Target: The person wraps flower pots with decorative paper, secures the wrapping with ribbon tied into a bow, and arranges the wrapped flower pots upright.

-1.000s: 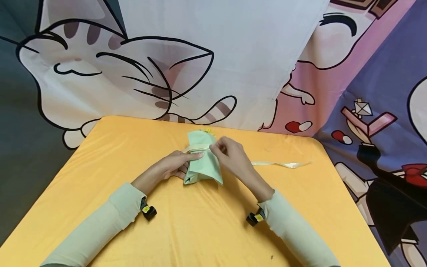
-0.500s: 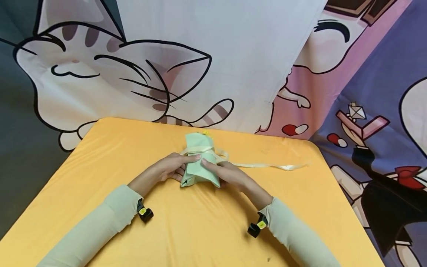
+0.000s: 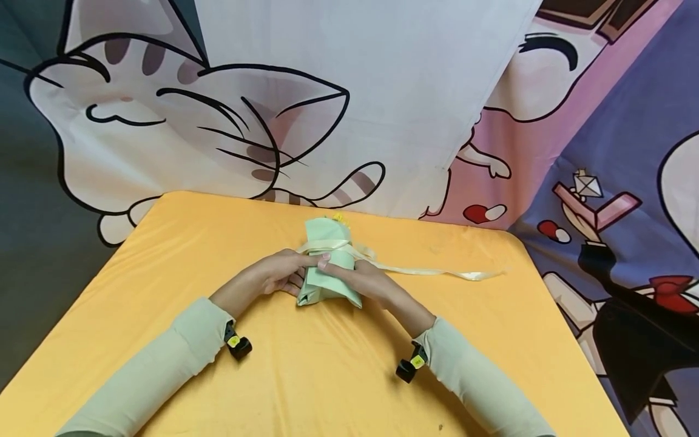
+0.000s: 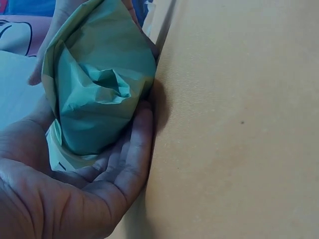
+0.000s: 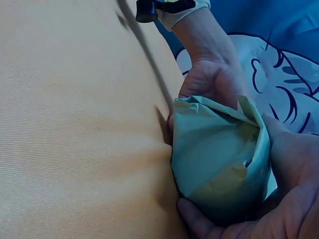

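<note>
A small bouquet wrapped in light green paper is held low over the middle of the table, yellow flowers showing at its far end. Around its upper part runs a pale cream ribbon. My left hand grips the wrap from the left, thumb on top and fingers underneath. From the right, my right hand grips it too, its thumb meeting the left thumb on the front. The wrist views show the tucked, folded paper bottom of the wrap between both hands, with right-hand fingers curled below.
A long ribbon tail trails right across the yellow tablecloth. Behind the table hangs a cloth backdrop with cartoon drawings. Small cameras are strapped to both wrists.
My right hand has left the ribbon at the upper right edge and come down to grip the wrap's side. Its thumb has then slid left to the left thumb. The left hand keeps its grip.
</note>
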Demonstrator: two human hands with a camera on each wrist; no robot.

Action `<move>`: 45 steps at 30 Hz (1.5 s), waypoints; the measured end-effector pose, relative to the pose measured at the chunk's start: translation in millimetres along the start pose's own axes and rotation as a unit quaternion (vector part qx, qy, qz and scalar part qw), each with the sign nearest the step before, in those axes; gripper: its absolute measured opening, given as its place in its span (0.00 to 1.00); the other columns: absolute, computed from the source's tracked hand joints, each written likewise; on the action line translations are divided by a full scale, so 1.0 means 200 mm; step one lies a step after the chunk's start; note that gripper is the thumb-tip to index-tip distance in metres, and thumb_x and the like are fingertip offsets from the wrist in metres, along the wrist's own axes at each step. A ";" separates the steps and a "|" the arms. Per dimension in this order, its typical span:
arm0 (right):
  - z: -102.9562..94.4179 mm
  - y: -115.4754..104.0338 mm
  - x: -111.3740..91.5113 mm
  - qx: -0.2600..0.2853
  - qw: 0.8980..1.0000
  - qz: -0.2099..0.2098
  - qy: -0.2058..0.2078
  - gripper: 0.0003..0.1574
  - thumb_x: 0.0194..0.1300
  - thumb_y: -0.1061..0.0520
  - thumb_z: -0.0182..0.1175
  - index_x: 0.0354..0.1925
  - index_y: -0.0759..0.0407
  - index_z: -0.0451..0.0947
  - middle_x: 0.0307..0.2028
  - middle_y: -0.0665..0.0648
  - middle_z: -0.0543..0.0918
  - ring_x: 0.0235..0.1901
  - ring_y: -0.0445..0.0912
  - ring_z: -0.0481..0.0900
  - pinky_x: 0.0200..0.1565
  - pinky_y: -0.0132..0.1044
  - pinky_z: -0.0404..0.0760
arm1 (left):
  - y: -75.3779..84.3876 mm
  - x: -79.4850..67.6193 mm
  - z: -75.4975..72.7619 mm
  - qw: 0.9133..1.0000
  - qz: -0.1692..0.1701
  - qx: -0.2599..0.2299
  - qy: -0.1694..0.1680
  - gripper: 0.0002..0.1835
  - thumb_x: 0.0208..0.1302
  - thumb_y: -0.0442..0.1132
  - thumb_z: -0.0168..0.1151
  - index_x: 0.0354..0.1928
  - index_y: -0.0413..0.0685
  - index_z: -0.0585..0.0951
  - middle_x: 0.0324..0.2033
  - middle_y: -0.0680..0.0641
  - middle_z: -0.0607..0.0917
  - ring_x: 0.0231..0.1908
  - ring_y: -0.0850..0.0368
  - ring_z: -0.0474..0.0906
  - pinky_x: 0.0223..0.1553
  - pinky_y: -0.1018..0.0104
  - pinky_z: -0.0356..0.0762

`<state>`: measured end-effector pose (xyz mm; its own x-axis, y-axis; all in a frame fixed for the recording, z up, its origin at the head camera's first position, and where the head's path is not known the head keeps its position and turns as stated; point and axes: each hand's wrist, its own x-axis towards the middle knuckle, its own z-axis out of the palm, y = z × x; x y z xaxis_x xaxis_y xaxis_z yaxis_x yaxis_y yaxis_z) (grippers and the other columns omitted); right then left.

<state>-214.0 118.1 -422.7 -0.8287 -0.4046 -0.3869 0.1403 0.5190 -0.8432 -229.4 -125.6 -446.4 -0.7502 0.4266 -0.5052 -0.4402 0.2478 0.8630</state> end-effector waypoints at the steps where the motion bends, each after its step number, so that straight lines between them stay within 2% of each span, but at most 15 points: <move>1: 0.00 0.00 0.00 -0.001 1.000 0.004 -0.001 0.42 0.72 0.19 0.66 0.63 0.48 0.87 0.57 0.57 0.90 0.56 0.49 0.85 0.61 0.44 0.82 | 0.00 0.00 0.00 1.000 -0.002 0.005 -0.001 0.32 0.82 0.65 0.63 0.53 0.38 0.89 0.33 0.46 0.94 0.36 0.56 0.93 0.42 0.62 0.94; 4: -0.01 0.00 0.00 -0.013 1.000 0.017 0.005 0.44 0.70 0.18 0.66 0.61 0.51 0.86 0.60 0.59 0.88 0.57 0.50 0.85 0.63 0.47 0.82 | 0.02 0.00 -0.01 0.999 -0.004 0.032 -0.001 0.33 0.83 0.66 0.62 0.54 0.38 0.89 0.34 0.46 0.93 0.35 0.57 0.93 0.40 0.64 0.93; 8: 0.00 -0.01 0.00 -0.033 0.999 0.037 0.019 0.51 0.66 0.17 0.66 0.65 0.54 0.85 0.72 0.64 0.82 0.65 0.54 0.83 0.71 0.57 0.81 | 0.03 -0.01 -0.01 0.997 0.004 0.081 0.009 0.34 0.84 0.68 0.58 0.45 0.41 0.88 0.28 0.49 0.84 0.26 0.60 0.83 0.33 0.67 0.89; 11: 0.00 -0.01 0.00 -0.037 0.998 0.041 0.020 0.51 0.66 0.17 0.66 0.65 0.54 0.85 0.72 0.65 0.82 0.65 0.56 0.82 0.72 0.59 0.80 | 0.04 -0.04 -0.03 0.992 0.008 0.121 0.016 0.36 0.84 0.71 0.55 0.40 0.41 0.86 0.26 0.51 0.79 0.22 0.62 0.75 0.29 0.68 0.85; 13: 0.00 -0.02 0.00 -0.041 0.998 0.040 0.021 0.50 0.66 0.17 0.66 0.64 0.53 0.86 0.71 0.65 0.82 0.65 0.57 0.83 0.72 0.59 0.80 | 0.06 -0.07 -0.06 0.988 0.014 0.153 0.027 0.39 0.84 0.71 0.55 0.39 0.38 0.86 0.24 0.51 0.79 0.20 0.62 0.73 0.27 0.68 0.83; 17: 0.01 -0.03 0.01 -0.045 0.998 0.038 0.025 0.56 0.66 0.16 0.66 0.70 0.56 0.84 0.76 0.68 0.79 0.72 0.61 0.80 0.76 0.63 0.77 | 0.11 -0.11 -0.16 0.962 0.073 0.252 0.083 0.34 0.82 0.67 0.64 0.47 0.37 0.87 0.22 0.52 0.78 0.20 0.59 0.72 0.28 0.66 0.78; 20: 0.02 -0.03 0.01 -0.044 0.998 0.041 0.033 0.57 0.65 0.16 0.67 0.70 0.57 0.83 0.78 0.68 0.77 0.73 0.61 0.79 0.77 0.64 0.76 | 0.12 -0.09 -0.21 0.930 0.135 0.325 0.105 0.30 0.80 0.60 0.70 0.63 0.38 0.83 0.31 0.48 0.81 0.28 0.55 0.77 0.35 0.63 0.78; 21: 0.02 -0.03 0.01 -0.044 0.997 0.044 0.035 0.56 0.65 0.16 0.67 0.68 0.57 0.84 0.76 0.68 0.79 0.71 0.60 0.81 0.76 0.63 0.77 | 0.11 -0.07 -0.21 0.923 0.149 0.340 0.103 0.30 0.80 0.57 0.71 0.66 0.39 0.82 0.35 0.47 0.82 0.31 0.54 0.78 0.37 0.62 0.78; 23: 0.02 -0.03 0.01 -0.041 0.997 0.050 0.038 0.53 0.64 0.17 0.68 0.65 0.57 0.85 0.74 0.67 0.80 0.67 0.59 0.82 0.75 0.62 0.79 | 0.10 -0.04 -0.22 0.911 0.175 0.362 0.096 0.26 0.81 0.51 0.72 0.67 0.40 0.82 0.41 0.44 0.85 0.36 0.54 0.79 0.42 0.61 0.78; 26: 0.03 -0.03 0.01 -0.039 0.997 0.058 0.043 0.54 0.63 0.16 0.69 0.64 0.58 0.84 0.75 0.66 0.79 0.66 0.57 0.81 0.74 0.60 0.79 | 0.07 -0.03 -0.23 0.901 0.194 0.374 0.103 0.12 0.82 0.44 0.70 0.53 0.42 0.88 0.39 0.45 0.88 0.36 0.55 0.79 0.40 0.63 0.76; 29: 0.02 -0.02 0.01 -0.046 0.996 0.058 0.052 0.56 0.62 0.15 0.69 0.63 0.60 0.83 0.73 0.67 0.81 0.63 0.56 0.82 0.71 0.57 0.81 | 0.07 -0.05 -0.26 0.897 0.204 0.373 0.123 0.07 0.83 0.41 0.69 0.44 0.45 0.89 0.36 0.46 0.89 0.34 0.56 0.77 0.37 0.64 0.75; 34: 0.02 -0.02 0.01 -0.052 0.995 0.059 0.059 0.53 0.61 0.14 0.69 0.53 0.59 0.84 0.62 0.67 0.84 0.52 0.53 0.83 0.60 0.49 0.84 | 0.08 -0.17 -0.32 0.896 0.194 0.379 0.127 0.07 0.82 0.39 0.69 0.43 0.44 0.89 0.36 0.46 0.89 0.32 0.56 0.76 0.35 0.64 0.73; 38: 0.02 -0.02 0.01 -0.051 0.995 0.061 0.062 0.49 0.60 0.13 0.69 0.47 0.56 0.82 0.58 0.63 0.83 0.49 0.51 0.82 0.55 0.45 0.82 | 0.07 -0.27 -0.38 0.901 0.168 0.388 0.102 0.07 0.81 0.38 0.69 0.42 0.42 0.88 0.35 0.46 0.87 0.32 0.55 0.77 0.36 0.63 0.73; 40: 0.02 -0.02 0.01 -0.043 0.996 0.059 0.060 0.47 0.60 0.13 0.69 0.44 0.54 0.83 0.54 0.62 0.83 0.48 0.52 0.82 0.53 0.44 0.82 | 0.06 -0.31 -0.42 0.906 0.150 0.387 0.083 0.08 0.81 0.37 0.68 0.41 0.41 0.88 0.33 0.46 0.87 0.31 0.55 0.78 0.36 0.63 0.73; 45: 0.03 -0.01 0.00 -0.025 0.998 0.042 0.050 0.42 0.64 0.16 0.69 0.48 0.50 0.86 0.55 0.59 0.84 0.50 0.50 0.83 0.55 0.43 0.81 | 0.01 -0.38 -0.50 0.917 0.094 0.385 0.053 0.09 0.78 0.37 0.69 0.37 0.42 0.85 0.25 0.49 0.82 0.28 0.55 0.75 0.37 0.62 0.72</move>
<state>-212.2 112.9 -423.6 -0.8655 -0.2819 -0.4140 0.1869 0.5851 -0.7891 -222.5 -244.8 -405.3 -0.8384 0.4489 -0.3090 0.1508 0.7359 0.6601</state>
